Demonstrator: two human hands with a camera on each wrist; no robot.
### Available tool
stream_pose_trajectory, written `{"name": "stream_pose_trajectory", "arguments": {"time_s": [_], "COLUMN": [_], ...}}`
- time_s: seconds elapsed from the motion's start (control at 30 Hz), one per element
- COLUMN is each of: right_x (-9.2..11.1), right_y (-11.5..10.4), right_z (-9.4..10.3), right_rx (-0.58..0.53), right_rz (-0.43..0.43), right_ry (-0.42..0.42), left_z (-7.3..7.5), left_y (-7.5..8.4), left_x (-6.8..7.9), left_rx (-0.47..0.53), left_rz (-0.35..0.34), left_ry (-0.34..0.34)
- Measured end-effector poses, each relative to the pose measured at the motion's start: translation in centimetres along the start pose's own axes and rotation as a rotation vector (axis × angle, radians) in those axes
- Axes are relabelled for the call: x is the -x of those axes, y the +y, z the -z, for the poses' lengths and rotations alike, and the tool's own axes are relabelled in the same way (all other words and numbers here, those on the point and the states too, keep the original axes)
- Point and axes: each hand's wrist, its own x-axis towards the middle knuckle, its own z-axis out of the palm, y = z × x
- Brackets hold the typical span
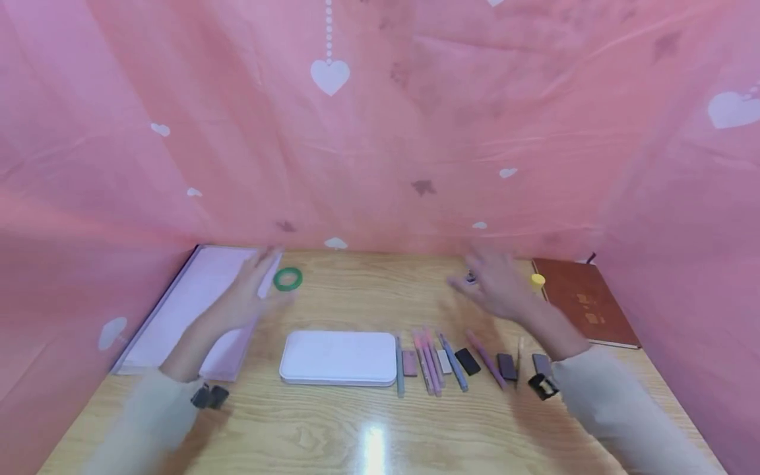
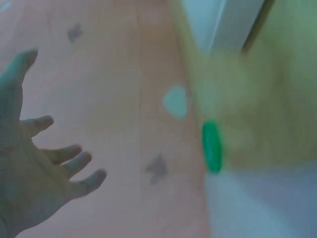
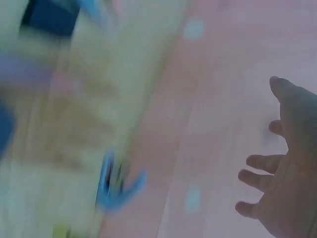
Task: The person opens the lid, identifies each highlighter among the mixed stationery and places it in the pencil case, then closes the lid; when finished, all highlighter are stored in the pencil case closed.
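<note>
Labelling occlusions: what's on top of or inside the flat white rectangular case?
Nothing rests on top of the flat white rectangular case; only its bare upper face shows. It looks closed, so its interior, and any contents, cannot be seen.

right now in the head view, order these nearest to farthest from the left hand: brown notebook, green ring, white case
1. Green ring, just right of the left hand
2. White case, lower in the view, farther right
3. Brown notebook, far right side
</note>
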Motion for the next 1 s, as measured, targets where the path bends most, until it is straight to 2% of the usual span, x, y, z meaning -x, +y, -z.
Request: {"name": "stream_pose_trajectory", "arguments": {"time_s": [0.1,0.17,0.37,0.47,0.57,0.7,0.8,1.0], "right_x": [-0.5,-0.7,-1.0,-1.4,-1.9,-2.1,-2.0,-2.3], "right_y": [-4.0,-6.2,-11.2,-13.3,-15.0,-16.2,-16.5,-15.9], "right_z": [-1.8,-3.1,-7.0,-8.7,-9.6,-9.8,-9.7,-9.9], "right_rx": [-0.054,-0.094,-0.153,-0.129,-0.087,-0.011,0.025,0.017], "right_rz": [0.119,0.184,0.294,0.333,0.365,0.360,0.351,0.371], "right_ry": [-0.054,-0.094,-0.207,-0.274,-0.323,-0.352,-0.369,-0.377], "left_z": [-2.0,-3.2,-5.8,-6.4,-6.7,-7.3,-7.8,-8.6], "left_y": [0.2,0.2,-0.3,-0.8,-1.2,-1.5,-1.7,-1.9], "left_x": [1.8,2.8,4.7,5.4,5.6,5.4,5.3,5.1], "left_rx": [0.103,0.151,0.228,0.232,0.211,0.121,0.073,0.086], "left_rz": [-0.056,-0.071,-0.004,0.013,0.036,0.051,0.050,0.061], "left_ry": [-0.060,-0.106,-0.295,-0.346,-0.329,-0.290,-0.280,-0.251]}}
